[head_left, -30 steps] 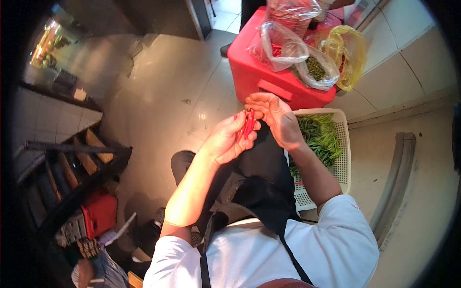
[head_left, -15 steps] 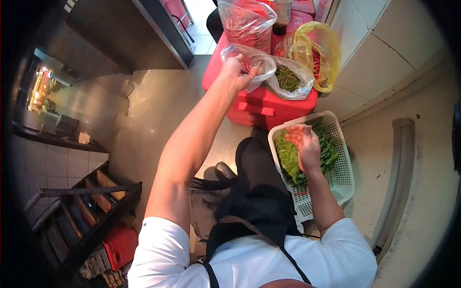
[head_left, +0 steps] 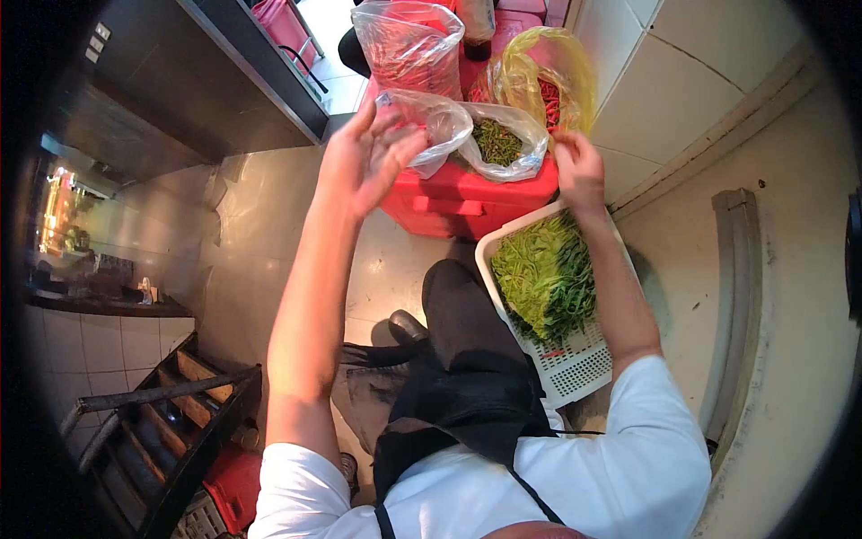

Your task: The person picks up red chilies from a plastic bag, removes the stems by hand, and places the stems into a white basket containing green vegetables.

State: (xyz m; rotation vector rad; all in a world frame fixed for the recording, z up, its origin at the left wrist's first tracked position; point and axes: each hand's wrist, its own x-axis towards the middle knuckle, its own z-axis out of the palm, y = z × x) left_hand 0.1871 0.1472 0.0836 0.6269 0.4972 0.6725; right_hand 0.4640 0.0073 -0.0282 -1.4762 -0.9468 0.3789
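My left hand is raised with its fingers spread and holds nothing. It hovers just left of a clear plastic bag that lies on a red box. My right hand reaches to the lower edge of a yellow bag with red chillies inside; its fingers curl at the plastic, and I cannot see whether they grip. Between my hands sits a clear bag of green stems. A larger clear bag of red chillies stands behind. A white basket of green stems rests beside my right knee.
A steel counter runs along the upper left. A dark rack with a red crate under it stands at the lower left. A tiled wall and a raised kerb close off the right side. My black shoe is on the floor.
My left hand carried red chillies to the clear bag, let them go and now pulls back open. My right hand moved from over the basket up to the yellow bag.
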